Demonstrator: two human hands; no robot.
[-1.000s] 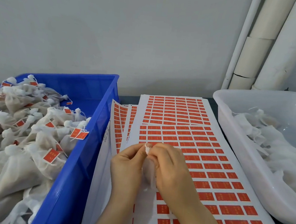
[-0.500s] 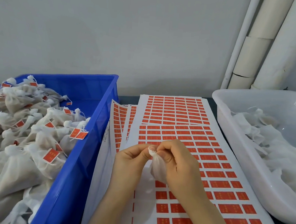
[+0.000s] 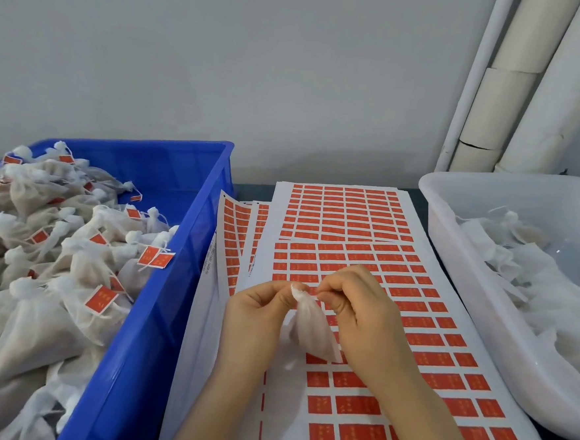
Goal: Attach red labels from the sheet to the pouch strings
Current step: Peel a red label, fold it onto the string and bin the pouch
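Nearest: top label sheet (image 3: 285, 412), flat on the table, rows of red labels (image 3: 357, 434) running away from the near edge. Left part of it blank, with a dashed red line down that strip. Both forearms in from the bottom edge, over the sheet.

Mid-frame, above the sheet: left hand (image 3: 258, 308), fingers curled, thumb and forefinger clamped on the gathered neck of a small white mesh pouch (image 3: 313, 331). Pouch hanging down between the two hands; clear of the sheet or brushing it, cannot tell. Right hand (image 3: 364, 314) close alongside, fingers curled, thumb and fingertip pinched together at the pouch top, just beside the left thumb. String itself too fine to make out.

Left of the sheets, right up against them: blue bin (image 3: 158, 320), heaped with tagged pouches (image 3: 48, 271), white, red tags on strings. Two tags lying at the bin's right rim.

Right of the sheets: translucent white tub (image 3: 475, 301), plain pouches (image 3: 544, 292) loose inside.

Farther: further sheets (image 3: 344, 213) fanned out under the top one, one full sheet beyond it, edges of others at its left.

Back: narrow strip of dark table (image 3: 253, 191), pale wall (image 3: 224, 60), white pipes (image 3: 518, 81) in the right corner.
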